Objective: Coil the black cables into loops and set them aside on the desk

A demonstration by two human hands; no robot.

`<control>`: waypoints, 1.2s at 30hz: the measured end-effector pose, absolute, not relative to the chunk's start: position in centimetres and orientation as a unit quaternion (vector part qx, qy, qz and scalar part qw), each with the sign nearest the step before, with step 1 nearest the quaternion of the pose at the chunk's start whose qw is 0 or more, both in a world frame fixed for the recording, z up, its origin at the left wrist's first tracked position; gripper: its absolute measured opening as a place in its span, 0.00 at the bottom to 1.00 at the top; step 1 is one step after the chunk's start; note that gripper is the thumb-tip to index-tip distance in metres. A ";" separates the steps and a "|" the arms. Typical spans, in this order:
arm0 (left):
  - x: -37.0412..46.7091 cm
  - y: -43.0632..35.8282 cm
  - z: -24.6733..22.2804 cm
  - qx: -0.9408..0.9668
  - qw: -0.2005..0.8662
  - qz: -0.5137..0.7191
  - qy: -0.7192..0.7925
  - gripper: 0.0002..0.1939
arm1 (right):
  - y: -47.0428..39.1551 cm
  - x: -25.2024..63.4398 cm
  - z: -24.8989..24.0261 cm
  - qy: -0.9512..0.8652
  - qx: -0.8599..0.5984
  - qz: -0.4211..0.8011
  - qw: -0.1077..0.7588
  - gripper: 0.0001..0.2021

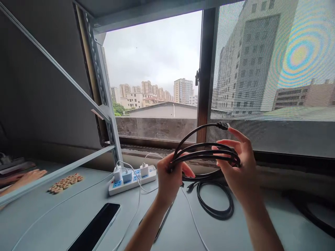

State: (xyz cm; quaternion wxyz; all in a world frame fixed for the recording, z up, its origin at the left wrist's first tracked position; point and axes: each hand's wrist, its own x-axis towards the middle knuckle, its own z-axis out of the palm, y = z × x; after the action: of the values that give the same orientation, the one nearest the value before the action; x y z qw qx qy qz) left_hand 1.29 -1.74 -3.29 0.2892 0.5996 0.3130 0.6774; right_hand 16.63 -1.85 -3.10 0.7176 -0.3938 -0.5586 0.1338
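Note:
A black cable [204, 152], gathered in long loops, is held up between my two hands above the table. My left hand [170, 170] is closed round the left end of the loops. At their right end, my right hand [238, 160] has its thumb and lower fingers closed on the bundle, while its index finger reaches up to the plug [223, 126] at the cable's free end. Below the hands, a second coiled black cable [229, 211] lies on the table, its plug towards the left.
A white power strip [123, 188] with chargers and white cords sits left of my hands. Nearer lies a phone [96, 226]. Small wooden pieces [65, 183] and another person's hand [31, 176] are beyond the metal frame [107, 116]. More black cable [311, 212] lies right.

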 end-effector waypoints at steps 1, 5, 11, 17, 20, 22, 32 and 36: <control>1.1 -1.8 -3.3 0.595 0.271 0.692 0.306 0.14 | -1.6 16.5 -3.3 -0.552 -0.391 0.117 0.727 0.33; 0.3 -1.9 -3.1 0.572 0.152 0.745 0.307 0.07 | -0.5 16.5 -4.1 -0.560 -0.413 0.045 0.717 0.41; -1.1 -1.5 -2.7 0.535 0.179 0.779 0.274 0.02 | 0.2 16.2 -4.5 -0.623 -0.364 0.129 0.680 0.34; -1.4 -1.6 -1.9 0.498 0.191 0.815 0.227 0.03 | -1.2 15.1 -3.7 -0.607 -0.347 0.075 0.711 0.28; -1.2 -1.6 -1.6 0.457 0.259 0.824 0.214 0.06 | -1.8 14.8 -3.6 -0.623 -0.348 0.112 0.691 0.23; -1.1 -1.6 -1.3 0.431 0.313 0.818 0.218 0.09 | -2.1 14.7 -3.5 -0.628 -0.363 0.101 0.681 0.23; -1.2 -1.4 -0.9 0.411 0.459 0.751 0.237 0.13 | -4.1 14.7 -2.4 -0.679 -0.339 0.257 0.599 0.21; -1.2 -1.3 -0.9 0.446 0.510 0.699 0.228 0.13 | -5.6 14.8 -1.9 -0.654 -0.251 0.466 0.541 0.21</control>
State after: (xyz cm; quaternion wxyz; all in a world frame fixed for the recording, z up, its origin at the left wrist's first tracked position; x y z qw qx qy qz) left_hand -1.19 -1.30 -0.94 0.5104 0.4456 0.2280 0.6993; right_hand 14.83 -5.62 -1.90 0.5410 -0.2512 -0.6536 0.4659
